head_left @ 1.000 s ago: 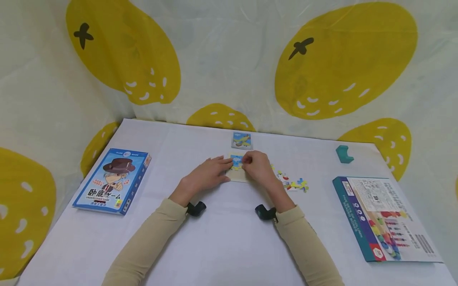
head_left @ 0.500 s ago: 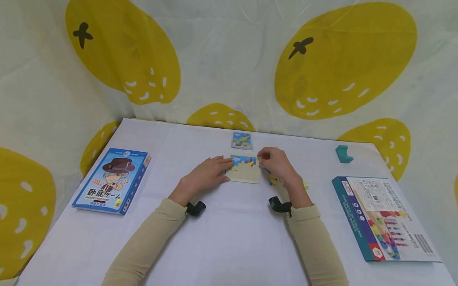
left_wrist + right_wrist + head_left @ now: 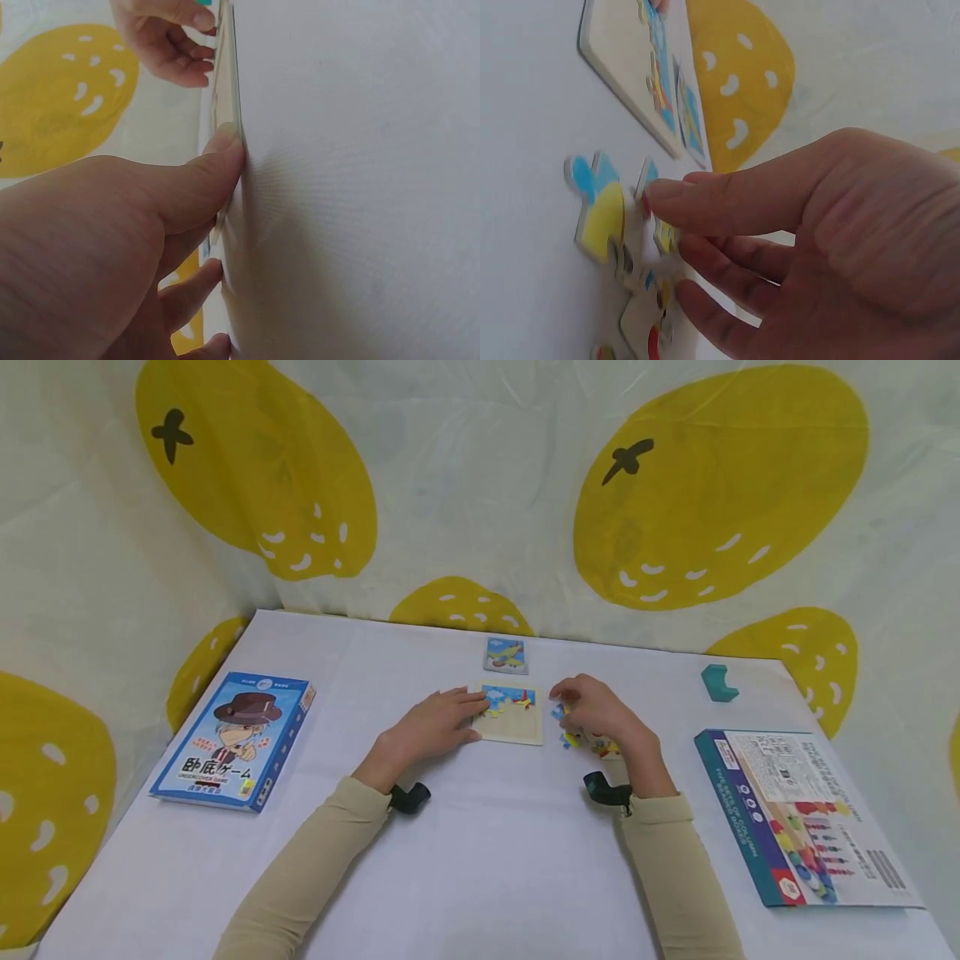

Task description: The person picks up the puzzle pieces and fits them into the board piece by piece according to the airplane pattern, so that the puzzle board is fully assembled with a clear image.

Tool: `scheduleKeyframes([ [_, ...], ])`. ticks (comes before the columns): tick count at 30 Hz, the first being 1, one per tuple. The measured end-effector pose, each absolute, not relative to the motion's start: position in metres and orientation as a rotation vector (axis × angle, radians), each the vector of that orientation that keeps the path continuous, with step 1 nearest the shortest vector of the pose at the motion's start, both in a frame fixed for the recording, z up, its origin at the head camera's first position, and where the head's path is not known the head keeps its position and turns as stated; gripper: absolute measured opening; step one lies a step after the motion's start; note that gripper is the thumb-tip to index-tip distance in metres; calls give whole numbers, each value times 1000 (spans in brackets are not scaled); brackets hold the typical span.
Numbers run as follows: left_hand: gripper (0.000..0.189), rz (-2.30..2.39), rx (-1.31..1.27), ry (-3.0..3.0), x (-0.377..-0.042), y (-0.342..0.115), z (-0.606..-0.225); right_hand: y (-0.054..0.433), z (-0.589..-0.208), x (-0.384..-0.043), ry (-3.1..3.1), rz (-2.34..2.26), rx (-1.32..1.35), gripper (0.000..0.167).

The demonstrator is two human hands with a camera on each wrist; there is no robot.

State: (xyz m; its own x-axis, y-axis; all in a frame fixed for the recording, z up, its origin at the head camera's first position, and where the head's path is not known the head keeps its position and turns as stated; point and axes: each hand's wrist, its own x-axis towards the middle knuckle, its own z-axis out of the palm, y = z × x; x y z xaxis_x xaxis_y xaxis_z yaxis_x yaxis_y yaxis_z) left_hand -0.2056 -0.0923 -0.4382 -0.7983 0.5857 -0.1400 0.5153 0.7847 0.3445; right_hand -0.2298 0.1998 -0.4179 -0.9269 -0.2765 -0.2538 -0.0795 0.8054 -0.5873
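A square wooden puzzle board (image 3: 517,727) lies mid-table, with blue, yellow and red pieces fitted along its far side. My left hand (image 3: 442,724) rests at its left edge, fingertips over the filled corner; in the left wrist view the thumb (image 3: 202,180) presses on the board's edge. Loose jigsaw pieces (image 3: 604,217) in yellow, blue and white lie right of the board. Over them hovers my right hand (image 3: 600,710), thumb and index finger apart in the head view. In the right wrist view its thumb tip overlaps a blue-and-red piece (image 3: 646,180).
A small airplane picture tile (image 3: 506,655) lies behind the board. A blue game box (image 3: 232,739) stands at the left, a bead-set box (image 3: 810,818) at the right. A green block (image 3: 720,683) sits at the back right. A fruit-patterned curtain (image 3: 480,485) closes off the back.
My right hand has moved off the board, rightward to the loose pieces, exposing a red-and-yellow piece at the board's far right. The left hand has stayed at the board's left edge.
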Motion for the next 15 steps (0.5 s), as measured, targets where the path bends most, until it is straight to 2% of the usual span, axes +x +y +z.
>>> scheduleKeyframes([
  [9,61,456,858,2726,-204,-92,-436,210,-423,-229,2629,-931,-269,43],
  [15,61,448,860,2727,-204,-92,-437,212,-428,-231,2657,-931,-262,35],
])
